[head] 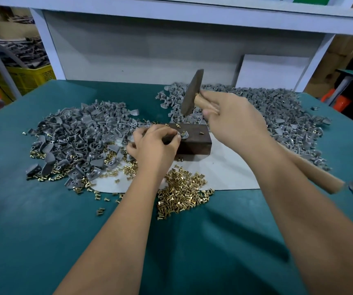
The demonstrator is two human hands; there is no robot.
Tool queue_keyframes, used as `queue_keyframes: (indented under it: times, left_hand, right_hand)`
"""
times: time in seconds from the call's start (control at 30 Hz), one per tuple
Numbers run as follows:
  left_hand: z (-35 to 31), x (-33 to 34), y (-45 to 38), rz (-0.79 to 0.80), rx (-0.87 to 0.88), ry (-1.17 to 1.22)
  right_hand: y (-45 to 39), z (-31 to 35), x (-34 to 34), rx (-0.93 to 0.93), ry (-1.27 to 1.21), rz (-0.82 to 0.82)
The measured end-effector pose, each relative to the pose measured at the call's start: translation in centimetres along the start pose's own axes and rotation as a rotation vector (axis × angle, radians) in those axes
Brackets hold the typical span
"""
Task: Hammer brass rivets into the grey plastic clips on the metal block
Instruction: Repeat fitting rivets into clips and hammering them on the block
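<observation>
A dark metal block (194, 143) sits mid-table on a white sheet (228, 173). My left hand (154, 143) pinches a grey plastic clip (183, 135) with a brass rivet in it on the block's top. My right hand (233, 120) grips a hammer by its wooden handle just below the head. The dark hammer head (191, 92) is raised above the block's far side. A few loose rivets lie on the block.
Piles of grey clips lie left (79, 135) and back right (277, 111). Brass rivets (182, 194) are heaped in front of the block and scattered left. A white shelf frame (171, 50) stands behind the green table (43, 220).
</observation>
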State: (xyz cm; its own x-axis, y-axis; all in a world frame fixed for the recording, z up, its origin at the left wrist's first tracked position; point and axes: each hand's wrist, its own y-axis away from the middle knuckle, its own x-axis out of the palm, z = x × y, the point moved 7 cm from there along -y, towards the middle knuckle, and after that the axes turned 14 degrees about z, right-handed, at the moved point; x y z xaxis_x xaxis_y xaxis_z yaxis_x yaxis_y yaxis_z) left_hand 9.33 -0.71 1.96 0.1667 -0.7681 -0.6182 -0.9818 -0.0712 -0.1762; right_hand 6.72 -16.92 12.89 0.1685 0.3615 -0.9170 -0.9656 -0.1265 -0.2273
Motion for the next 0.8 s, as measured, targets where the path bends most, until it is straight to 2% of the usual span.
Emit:
queue_keyframes:
  times: [0.07,0.17,0.3,0.33,0.43,0.47,0.6,0.7,0.73,0.8]
  left_hand:
    - [0.0,-0.1,0.0,-0.008,0.006,0.001]
    - [-0.1,-0.2,-0.1,-0.008,0.017,-0.046]
    - [0.0,-0.1,-0.1,-0.023,0.027,-0.017]
    - [0.1,-0.1,-0.1,-0.027,0.026,-0.02]
    - [0.0,-0.1,-0.1,-0.014,0.017,-0.048]
    - [0.0,-0.1,-0.1,-0.014,0.016,-0.045]
    - [0.0,-0.1,-0.1,-0.022,0.006,-0.005]
    - [0.0,-0.1,-0.1,-0.007,0.016,-0.024]
    - [0.0,-0.1,-0.1,-0.009,0.017,-0.026]
    - [0.1,-0.1,-0.1,-0.027,0.01,-0.013]
  right_hand:
    - [0.2,-0.2,0.5,0.046,0.029,0.026]
    - [0.1,0.3,1.9,0.056,0.159,0.174]
    - [0.0,0.5,0.0,0.057,0.111,-0.013]
    - [0.2,0.5,0.0,0.066,0.112,-0.017]
    - [0.2,0.7,2.0,0.05,0.21,0.153]
    - [0.2,0.9,1.9,0.042,0.226,0.142]
    - [1.0,1.6,0.8,-0.007,0.255,-0.136]
    - [1.0,1.9,2.9,-0.026,0.372,-0.001]
    - [0.9,1.8,2.9,-0.013,0.384,0.002]
    - [1.2,1.8,2.2,0.011,0.408,-0.095]
